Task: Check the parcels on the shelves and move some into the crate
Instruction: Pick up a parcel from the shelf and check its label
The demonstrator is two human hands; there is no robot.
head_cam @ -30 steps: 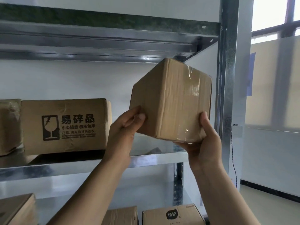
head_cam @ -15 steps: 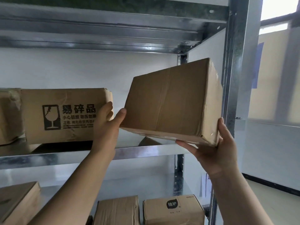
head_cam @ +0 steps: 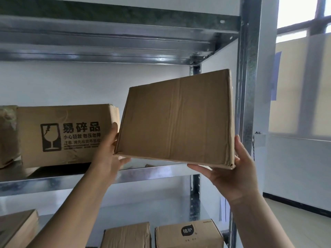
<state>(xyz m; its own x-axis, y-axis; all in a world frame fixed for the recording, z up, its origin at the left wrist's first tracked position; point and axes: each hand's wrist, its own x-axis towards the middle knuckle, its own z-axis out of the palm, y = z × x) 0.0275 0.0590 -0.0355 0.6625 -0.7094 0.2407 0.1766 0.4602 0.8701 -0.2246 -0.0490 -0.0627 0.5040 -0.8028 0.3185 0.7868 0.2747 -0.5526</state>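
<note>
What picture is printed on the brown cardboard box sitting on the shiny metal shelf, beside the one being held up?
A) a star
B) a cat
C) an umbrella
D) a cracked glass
D: the brown cardboard box on the shiny metal shelf shows a black cracked-glass symbol left of its printed characters; the held plain brown cardboard box shows no picture.

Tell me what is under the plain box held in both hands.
Under the plain box, the right hand cups its lower right corner, the left hand grips the lower left; below lies the metal shelf. The box's underside is hidden.
</note>
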